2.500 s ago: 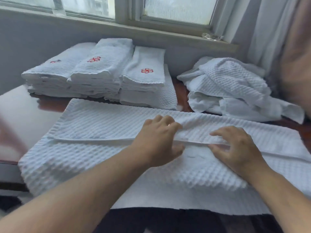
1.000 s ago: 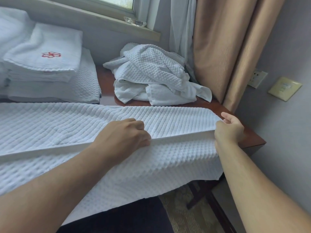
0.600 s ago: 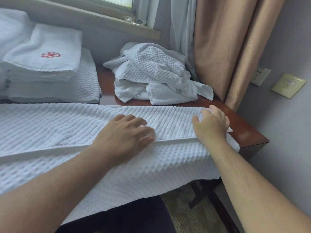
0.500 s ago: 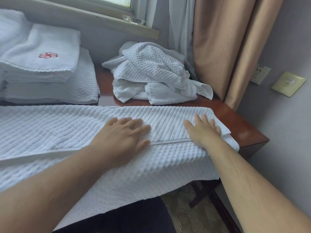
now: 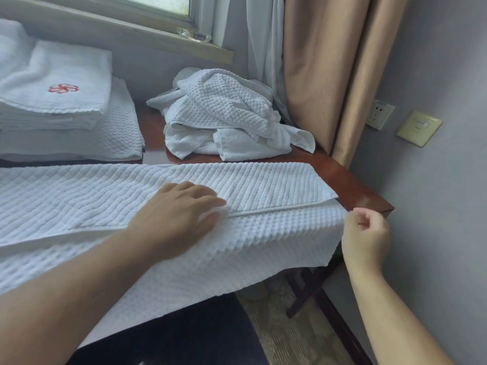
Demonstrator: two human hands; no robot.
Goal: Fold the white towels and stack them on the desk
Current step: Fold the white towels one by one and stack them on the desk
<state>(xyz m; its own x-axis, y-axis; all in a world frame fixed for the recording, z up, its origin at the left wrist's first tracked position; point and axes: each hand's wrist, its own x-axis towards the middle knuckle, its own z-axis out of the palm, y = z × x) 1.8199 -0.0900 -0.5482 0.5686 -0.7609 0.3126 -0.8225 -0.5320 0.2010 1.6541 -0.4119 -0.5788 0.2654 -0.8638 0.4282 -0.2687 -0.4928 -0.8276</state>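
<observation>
Right grip (image 5: pixel 366 233), perhaps on one towel (image 5: pixel 263 185)

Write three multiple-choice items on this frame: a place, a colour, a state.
1. Where is the crumpled towel heap?
A. On the floor.
B. On the desk, behind the spread towel.
C. On the windowsill.
2. What colour is the emblem on the folded stack?
A. Blue.
B. Green.
C. Red.
3. How is the left hand?
A. Flat on the spread towel.
B. Gripping the curtain.
C. Raised in the air.
Answers: 1 B, it sits on the wood past the towel; 2 C, the flower mark is red; 3 A, its fingers lie straight on the fold.
</observation>
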